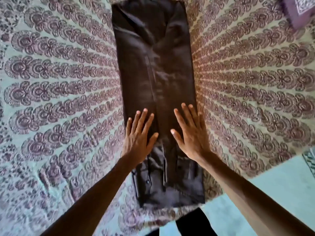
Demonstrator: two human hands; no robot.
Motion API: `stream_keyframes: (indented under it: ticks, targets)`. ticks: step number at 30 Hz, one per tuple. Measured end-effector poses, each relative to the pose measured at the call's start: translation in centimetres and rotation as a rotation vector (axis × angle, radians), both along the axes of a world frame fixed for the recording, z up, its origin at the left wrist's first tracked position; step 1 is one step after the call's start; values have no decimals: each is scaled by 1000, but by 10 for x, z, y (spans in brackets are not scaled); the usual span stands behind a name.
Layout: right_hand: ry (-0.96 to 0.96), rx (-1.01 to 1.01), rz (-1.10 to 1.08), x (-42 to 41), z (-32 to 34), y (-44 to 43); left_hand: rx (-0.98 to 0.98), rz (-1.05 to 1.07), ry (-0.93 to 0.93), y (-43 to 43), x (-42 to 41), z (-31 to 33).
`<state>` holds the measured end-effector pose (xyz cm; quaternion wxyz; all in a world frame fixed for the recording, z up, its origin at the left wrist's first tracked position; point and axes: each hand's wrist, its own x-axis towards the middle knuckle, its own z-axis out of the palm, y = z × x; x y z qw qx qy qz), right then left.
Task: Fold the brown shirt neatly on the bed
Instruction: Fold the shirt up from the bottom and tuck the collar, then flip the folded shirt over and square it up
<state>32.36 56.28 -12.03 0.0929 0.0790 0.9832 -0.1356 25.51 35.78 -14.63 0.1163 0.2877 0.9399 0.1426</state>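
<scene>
The brown shirt (pixel 153 68) lies on the bed as one long narrow strip, its sides folded in toward the middle, running from the near edge away from me. A button band shows along its near part. My left hand (pixel 139 137) rests flat on the strip's left half, fingers straight and spread. My right hand (pixel 190 133) lies flat on the right half beside it, fingers straight too. Both palms press the cloth about a third of the way up from the near end.
The bed is covered by a sheet (pixel 59 82) with a purple floral print on pale green. A purple patterned pillow (pixel 300 9) sits at the far right corner. Pale floor (pixel 281 189) shows at the lower right past the bed's edge.
</scene>
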Motion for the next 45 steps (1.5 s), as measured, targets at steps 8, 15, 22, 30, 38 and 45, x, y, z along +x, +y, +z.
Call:
stream_keyframes:
  ticks: [8, 15, 22, 30, 38, 45]
  targets:
    - [105, -127, 56, 129, -12, -18, 260, -164, 84, -85, 103, 2]
    - [41, 48, 526, 175, -11, 28, -102, -712, 259, -160, 100, -12]
    - [26, 173, 682, 169, -11, 32, -190, -818, 332, -142, 96, -6]
    - [249, -436, -116, 142, 18, -4, 501, -87, -185, -99, 90, 32]
    - [199, -822, -705, -30, 8, 36, 830, 740, -686, -18, -60, 35]
    - [173, -653, -739, -81, -16, 41, 367, 740, -479, 1, -105, 17]
